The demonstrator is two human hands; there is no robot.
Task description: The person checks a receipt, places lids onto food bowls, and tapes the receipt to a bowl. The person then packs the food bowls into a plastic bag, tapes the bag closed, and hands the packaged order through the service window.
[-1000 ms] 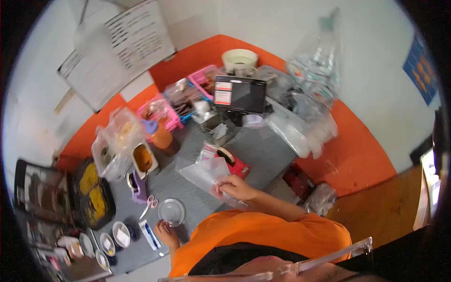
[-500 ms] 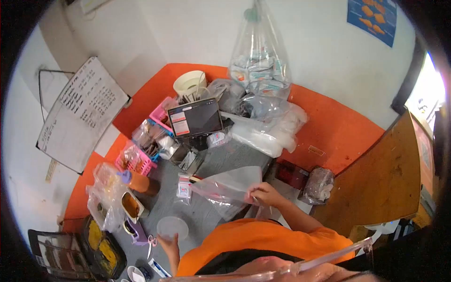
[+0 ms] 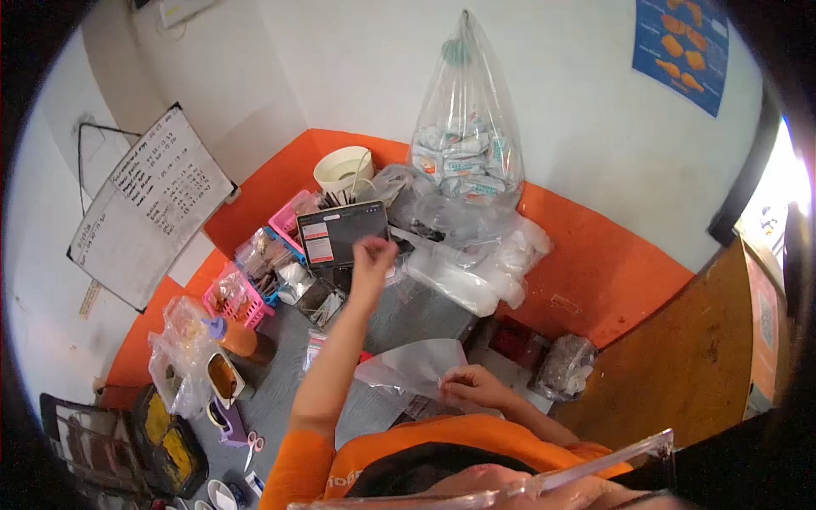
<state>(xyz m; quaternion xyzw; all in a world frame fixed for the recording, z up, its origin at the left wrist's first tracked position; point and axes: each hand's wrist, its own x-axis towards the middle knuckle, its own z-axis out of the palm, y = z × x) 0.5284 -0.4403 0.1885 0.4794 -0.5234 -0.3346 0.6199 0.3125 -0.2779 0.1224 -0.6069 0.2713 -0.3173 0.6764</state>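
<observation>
My right hand (image 3: 474, 387) has its fingers closed on the edge of a clear plastic bag (image 3: 412, 364), which spreads to the left over the dark table. My left hand (image 3: 375, 252) is raised in front of the lower right of a tablet (image 3: 340, 234), fingers slightly bent and apart, with nothing seen in them. Whether a fingertip touches the screen I cannot tell. A small printed packet (image 3: 314, 347) lies partly behind my left forearm. Beside the bag a bit of red (image 3: 365, 356) shows.
Pink baskets (image 3: 235, 295) and an orange squeeze bottle (image 3: 235, 337) stand left of the tablet. Nearer are a sauce tub (image 3: 225, 379), a purple tape dispenser (image 3: 229, 427) and scissors (image 3: 252, 447). White plastic bags (image 3: 480, 268) lie at the back; a filled bag (image 3: 466, 153) hangs above them.
My left hand has moved up and forward from a round clear plastic container to the tablet; the container is now out of sight. My right hand still grips the bag.
</observation>
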